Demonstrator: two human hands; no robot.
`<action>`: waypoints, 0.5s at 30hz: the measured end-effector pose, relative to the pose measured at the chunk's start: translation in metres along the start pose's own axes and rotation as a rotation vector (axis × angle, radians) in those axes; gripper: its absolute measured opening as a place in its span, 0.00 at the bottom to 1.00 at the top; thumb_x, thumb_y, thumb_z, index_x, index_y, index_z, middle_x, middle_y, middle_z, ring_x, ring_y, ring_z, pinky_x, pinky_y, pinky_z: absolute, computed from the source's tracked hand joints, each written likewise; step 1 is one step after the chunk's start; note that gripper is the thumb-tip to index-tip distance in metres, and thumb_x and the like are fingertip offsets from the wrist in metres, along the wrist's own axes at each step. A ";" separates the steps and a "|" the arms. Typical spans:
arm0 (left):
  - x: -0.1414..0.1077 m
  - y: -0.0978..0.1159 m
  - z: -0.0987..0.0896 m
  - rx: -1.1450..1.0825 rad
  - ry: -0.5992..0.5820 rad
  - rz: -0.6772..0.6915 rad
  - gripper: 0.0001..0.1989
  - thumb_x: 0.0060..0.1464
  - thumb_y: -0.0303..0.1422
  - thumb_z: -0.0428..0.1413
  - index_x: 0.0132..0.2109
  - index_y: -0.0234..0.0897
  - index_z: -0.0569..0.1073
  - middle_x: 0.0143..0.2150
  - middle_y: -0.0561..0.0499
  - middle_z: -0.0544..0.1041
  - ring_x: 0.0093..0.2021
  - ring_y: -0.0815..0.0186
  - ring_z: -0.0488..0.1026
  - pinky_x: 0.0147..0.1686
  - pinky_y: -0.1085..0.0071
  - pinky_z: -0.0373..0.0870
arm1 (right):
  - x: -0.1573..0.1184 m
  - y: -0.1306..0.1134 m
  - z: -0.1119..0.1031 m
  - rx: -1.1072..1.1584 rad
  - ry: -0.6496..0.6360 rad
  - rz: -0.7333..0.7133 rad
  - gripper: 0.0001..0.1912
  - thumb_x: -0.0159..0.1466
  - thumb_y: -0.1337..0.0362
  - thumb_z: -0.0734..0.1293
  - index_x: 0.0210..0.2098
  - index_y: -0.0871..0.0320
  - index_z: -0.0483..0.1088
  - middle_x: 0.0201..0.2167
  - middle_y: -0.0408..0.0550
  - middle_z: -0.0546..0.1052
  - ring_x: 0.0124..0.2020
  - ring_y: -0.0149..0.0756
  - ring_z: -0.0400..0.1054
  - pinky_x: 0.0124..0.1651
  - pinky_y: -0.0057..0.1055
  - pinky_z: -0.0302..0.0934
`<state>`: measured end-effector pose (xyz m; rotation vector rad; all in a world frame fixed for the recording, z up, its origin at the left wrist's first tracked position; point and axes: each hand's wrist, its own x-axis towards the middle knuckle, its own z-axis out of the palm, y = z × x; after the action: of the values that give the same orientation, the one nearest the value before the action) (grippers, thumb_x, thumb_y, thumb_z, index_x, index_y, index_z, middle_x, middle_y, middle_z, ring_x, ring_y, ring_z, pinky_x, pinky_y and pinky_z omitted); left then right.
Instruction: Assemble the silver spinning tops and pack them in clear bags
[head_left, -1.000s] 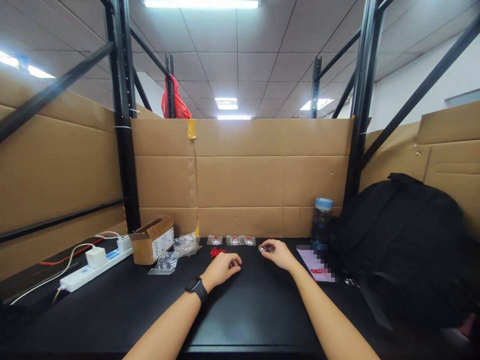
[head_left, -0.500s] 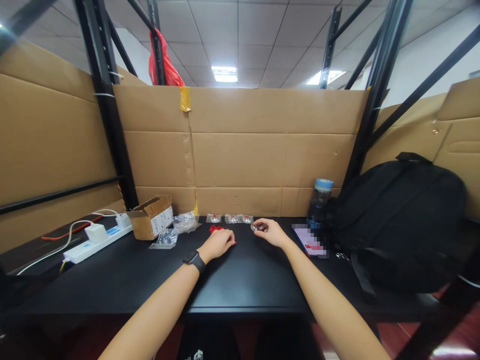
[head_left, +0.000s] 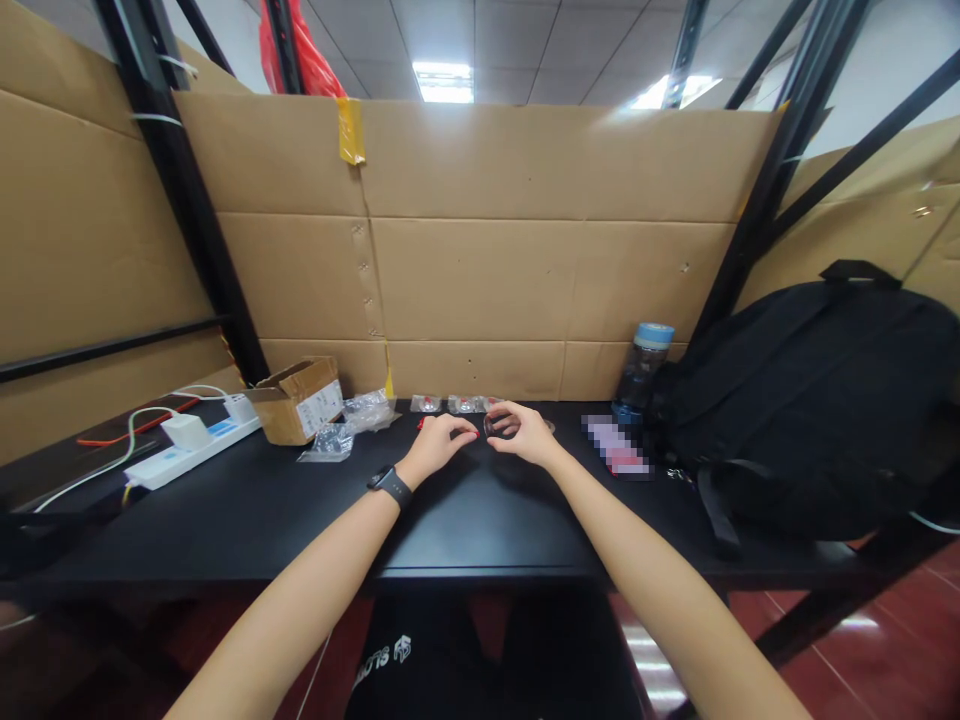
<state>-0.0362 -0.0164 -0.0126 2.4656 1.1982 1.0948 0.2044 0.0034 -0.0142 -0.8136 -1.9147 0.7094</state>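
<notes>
A person's left hand is pinching a small red piece, while the right hand is gripping a clear round object just beside it, over a black table. Behind them, small clear packets are lying near a cardboard wall.

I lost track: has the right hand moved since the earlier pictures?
Yes, the right hand has moved left, away from the blue-capped bottle and toward the left hand.

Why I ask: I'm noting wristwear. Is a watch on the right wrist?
No, the black watch is on the left wrist; the right wrist is bare.
</notes>
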 end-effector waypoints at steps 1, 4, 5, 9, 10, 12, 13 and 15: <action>0.001 0.000 0.000 0.029 -0.005 0.008 0.08 0.65 0.36 0.59 0.43 0.43 0.83 0.43 0.51 0.85 0.46 0.59 0.80 0.50 0.65 0.70 | 0.000 0.000 0.002 0.043 -0.014 0.019 0.29 0.51 0.62 0.78 0.52 0.55 0.74 0.49 0.52 0.81 0.43 0.40 0.79 0.44 0.35 0.73; 0.002 0.004 0.002 0.091 -0.016 0.025 0.09 0.66 0.33 0.57 0.42 0.42 0.82 0.43 0.50 0.84 0.47 0.59 0.78 0.51 0.64 0.68 | 0.001 -0.003 0.007 0.177 -0.043 0.075 0.30 0.49 0.64 0.79 0.52 0.55 0.73 0.50 0.53 0.79 0.43 0.39 0.79 0.44 0.35 0.74; 0.002 0.006 0.002 0.107 -0.012 0.029 0.08 0.67 0.33 0.56 0.42 0.42 0.82 0.42 0.50 0.84 0.47 0.59 0.78 0.51 0.63 0.67 | 0.001 -0.004 0.009 0.223 -0.048 0.091 0.31 0.49 0.64 0.79 0.52 0.55 0.73 0.51 0.53 0.79 0.43 0.39 0.79 0.44 0.35 0.74; 0.000 0.012 0.004 0.211 0.112 0.046 0.09 0.69 0.35 0.55 0.43 0.41 0.79 0.47 0.47 0.81 0.52 0.58 0.74 0.52 0.60 0.64 | 0.001 -0.010 0.013 0.357 -0.067 0.119 0.32 0.49 0.66 0.79 0.53 0.54 0.72 0.54 0.52 0.76 0.43 0.37 0.78 0.46 0.35 0.75; 0.000 0.014 0.004 0.245 0.159 0.050 0.09 0.69 0.36 0.55 0.43 0.41 0.79 0.49 0.46 0.79 0.54 0.57 0.72 0.52 0.59 0.63 | 0.001 -0.011 0.014 0.375 -0.065 0.122 0.32 0.49 0.66 0.79 0.52 0.53 0.72 0.54 0.52 0.76 0.44 0.37 0.78 0.47 0.36 0.75; -0.002 0.015 0.003 0.296 0.218 0.066 0.09 0.69 0.37 0.55 0.43 0.41 0.79 0.54 0.44 0.76 0.58 0.54 0.68 0.54 0.57 0.62 | 0.000 -0.013 0.015 0.400 -0.056 0.127 0.31 0.48 0.66 0.80 0.51 0.53 0.72 0.55 0.52 0.76 0.44 0.37 0.78 0.49 0.37 0.76; -0.002 0.015 0.002 0.308 0.224 0.078 0.09 0.69 0.37 0.55 0.42 0.42 0.79 0.55 0.44 0.75 0.59 0.54 0.67 0.54 0.56 0.62 | 0.000 -0.015 0.015 0.408 -0.051 0.129 0.32 0.48 0.65 0.80 0.51 0.53 0.71 0.55 0.52 0.75 0.43 0.37 0.78 0.50 0.38 0.76; -0.002 0.016 0.001 0.315 0.210 0.103 0.09 0.69 0.37 0.55 0.42 0.42 0.79 0.55 0.44 0.74 0.60 0.53 0.66 0.55 0.55 0.62 | 0.000 -0.017 0.015 0.416 -0.047 0.134 0.32 0.47 0.64 0.81 0.50 0.53 0.71 0.55 0.51 0.76 0.43 0.37 0.78 0.52 0.41 0.76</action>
<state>-0.0270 -0.0283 -0.0076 2.7258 1.4134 1.3108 0.1865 -0.0096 -0.0084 -0.6681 -1.6799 1.1706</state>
